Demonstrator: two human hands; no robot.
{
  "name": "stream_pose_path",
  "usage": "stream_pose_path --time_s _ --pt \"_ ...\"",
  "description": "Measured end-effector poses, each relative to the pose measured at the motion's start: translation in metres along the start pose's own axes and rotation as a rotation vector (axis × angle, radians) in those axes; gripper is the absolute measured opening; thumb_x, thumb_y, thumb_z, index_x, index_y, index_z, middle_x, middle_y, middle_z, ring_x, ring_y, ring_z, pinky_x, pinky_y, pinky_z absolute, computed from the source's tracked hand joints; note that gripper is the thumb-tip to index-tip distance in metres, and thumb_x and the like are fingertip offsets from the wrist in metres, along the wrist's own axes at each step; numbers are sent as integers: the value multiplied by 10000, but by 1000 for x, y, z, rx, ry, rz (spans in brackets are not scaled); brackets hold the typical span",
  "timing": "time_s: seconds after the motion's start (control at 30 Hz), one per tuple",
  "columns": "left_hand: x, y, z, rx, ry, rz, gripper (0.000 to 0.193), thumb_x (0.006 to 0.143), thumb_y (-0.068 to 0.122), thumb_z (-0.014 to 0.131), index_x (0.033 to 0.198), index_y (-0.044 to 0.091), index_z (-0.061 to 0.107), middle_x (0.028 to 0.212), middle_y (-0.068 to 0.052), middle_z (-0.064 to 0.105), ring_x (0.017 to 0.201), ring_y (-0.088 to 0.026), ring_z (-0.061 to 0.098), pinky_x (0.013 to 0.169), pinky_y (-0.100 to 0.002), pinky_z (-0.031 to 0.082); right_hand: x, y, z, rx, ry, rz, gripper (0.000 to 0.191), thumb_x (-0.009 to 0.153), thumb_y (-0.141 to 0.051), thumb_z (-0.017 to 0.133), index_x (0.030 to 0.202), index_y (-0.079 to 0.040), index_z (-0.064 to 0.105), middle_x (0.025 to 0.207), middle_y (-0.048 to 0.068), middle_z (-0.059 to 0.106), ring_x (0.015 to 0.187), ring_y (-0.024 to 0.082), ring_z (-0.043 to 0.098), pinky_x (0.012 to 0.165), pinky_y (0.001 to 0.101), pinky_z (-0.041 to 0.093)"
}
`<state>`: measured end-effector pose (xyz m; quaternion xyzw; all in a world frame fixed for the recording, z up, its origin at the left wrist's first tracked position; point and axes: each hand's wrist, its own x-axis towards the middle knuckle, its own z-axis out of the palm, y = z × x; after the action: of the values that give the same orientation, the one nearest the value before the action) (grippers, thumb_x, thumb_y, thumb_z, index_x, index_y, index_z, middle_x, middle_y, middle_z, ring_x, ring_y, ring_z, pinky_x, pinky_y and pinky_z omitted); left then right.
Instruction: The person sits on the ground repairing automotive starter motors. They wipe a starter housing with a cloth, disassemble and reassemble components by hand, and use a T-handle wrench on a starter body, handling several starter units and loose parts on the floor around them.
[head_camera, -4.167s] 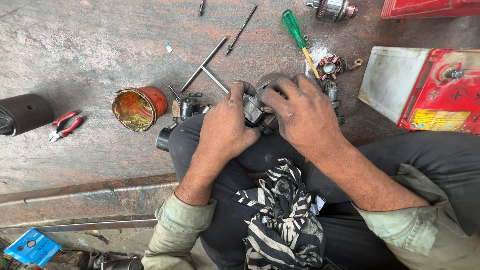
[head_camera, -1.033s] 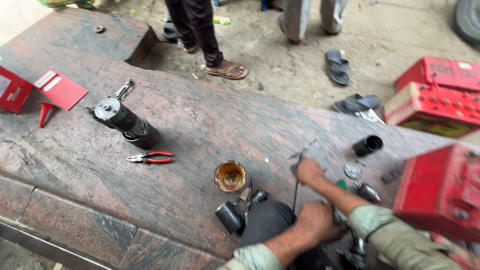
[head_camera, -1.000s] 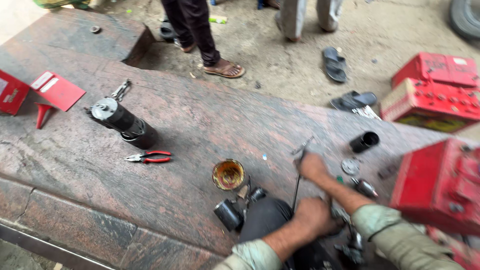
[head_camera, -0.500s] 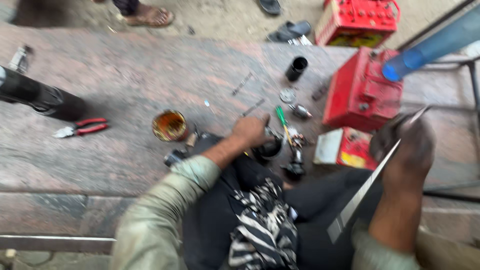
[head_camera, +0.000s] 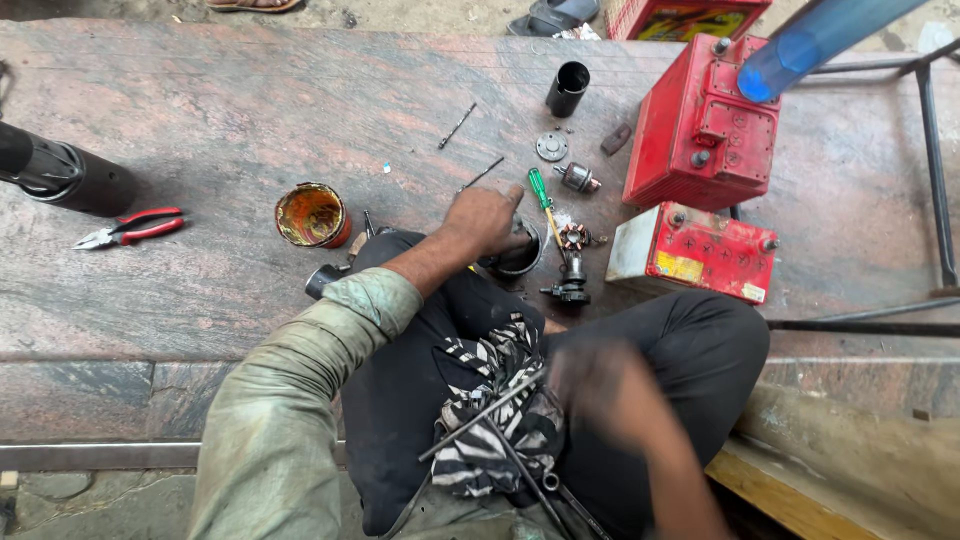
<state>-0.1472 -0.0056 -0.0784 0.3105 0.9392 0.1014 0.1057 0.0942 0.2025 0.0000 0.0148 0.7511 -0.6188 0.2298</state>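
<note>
Left hand: your left hand (head_camera: 485, 220) lies palm-down over a dark round metal housing (head_camera: 515, 258) by your knee, fingers curled on its rim, gripping it.
Right hand: your right hand (head_camera: 600, 385) is blurred over your lap, closed around a thin metal rod (head_camera: 480, 415); you cannot tell how firmly.
Lap: a striped cloth (head_camera: 495, 400) sits under the rod.
Counter: on the stone counter (head_camera: 200, 100), a green screwdriver (head_camera: 543, 200) and small motor part (head_camera: 573, 238) lie just beside the housing; a paint tin (head_camera: 310, 215) stands left; red pliers (head_camera: 130, 228) lie well apart.
</note>
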Motion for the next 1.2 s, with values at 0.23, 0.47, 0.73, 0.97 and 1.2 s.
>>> stream_pose_path --time_s 0.23,0.47,0.73,0.97,1.2 --pt "-7 -7 -4 -67 11 -49 784 810 639 726 1264 22 563 883 -187 742 864 -394 721 729 -514 569 203 48 -7 -239 256 423 294 926 -178 667 1162 -3 650 968 206 736 881 348 741 777 472 600" --pt "-20 -45 -4 -182 -16 -133 748 790 648 738 1223 56 590 889 -204 731 847 -414 716 738 -539 562 217 58 19 -425 119 168 386 915 -269 747 1163 25 704 1071 204 768 976 297 742 869 411 563" --pt "-30 -54 -6 -175 43 -101 786 781 612 764 1264 26 562 871 -228 726 832 -439 709 717 -556 557 218 61 8 -607 262 2 341 894 -197 734 1186 -21 724 1084 179 777 1008 277 730 905 408 558" --pt "-22 -51 -14 -162 0 -40 660 791 556 766 1172 54 568 830 -212 727 798 -431 715 690 -545 560 224 62 -13 134 331 39 224 981 -122 637 1161 -9 706 1047 80 780 936 160 736 812 321 606" --pt "-24 -66 -7 -166 42 4 654 764 519 786 1144 49 534 799 -213 708 782 -440 699 669 -551 549 226 24 14 -109 221 -282 200 962 -76 709 1146 0 727 1047 74 724 918 137 691 813 297 565"
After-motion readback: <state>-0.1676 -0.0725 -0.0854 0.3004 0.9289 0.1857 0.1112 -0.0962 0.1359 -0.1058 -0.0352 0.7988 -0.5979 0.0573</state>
